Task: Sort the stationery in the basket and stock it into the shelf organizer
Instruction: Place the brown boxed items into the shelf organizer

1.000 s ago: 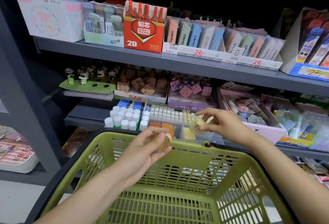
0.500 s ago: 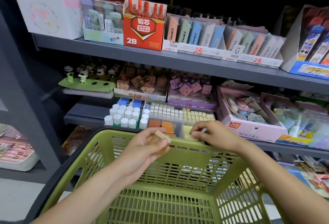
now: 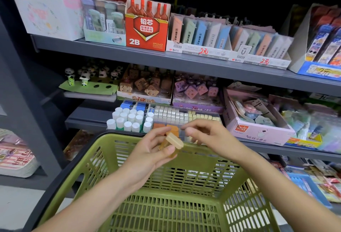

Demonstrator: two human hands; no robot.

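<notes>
Over the far rim of a green slotted plastic shopping basket [image 3: 114,159], left hand [image 3: 147,159] raised palm-up, thumb and fingers pinched on small translucent amber stationery pieces [image 3: 172,144], one pale rectangular face turned up toward the camera. Probably held high and close to the shelf to keep the pieces within easy reach of the other hand and to sort them by colour before stocking. Right hand [image 3: 208,135] poised just beside, above the basket rim, thumb and forefinger brought near each other as if to pick; nothing plainly seen between them, whether anything tiny is held hard to tell. Hands close together but not touching.

Directly behind, on the lower grey metal shelf [image 3: 86,119], a clear compartmented plastic shelf organizer [image 3: 184,119]: white round-capped tubes [image 3: 129,119] at left, rows of pearly white and pale yellow blocks behind, a compartment of orange blocks [image 3: 166,127] nearest the hands, seemingly the matching slot for the amber pieces. Basket floor in view showing no loose stock, suggesting sorting near its end.

Both forearms stretched forward from the bottom corners, wrists level, elbows out of view. On the upper shelf, a red 2B pencil-lead carton [image 3: 146,30].
</notes>
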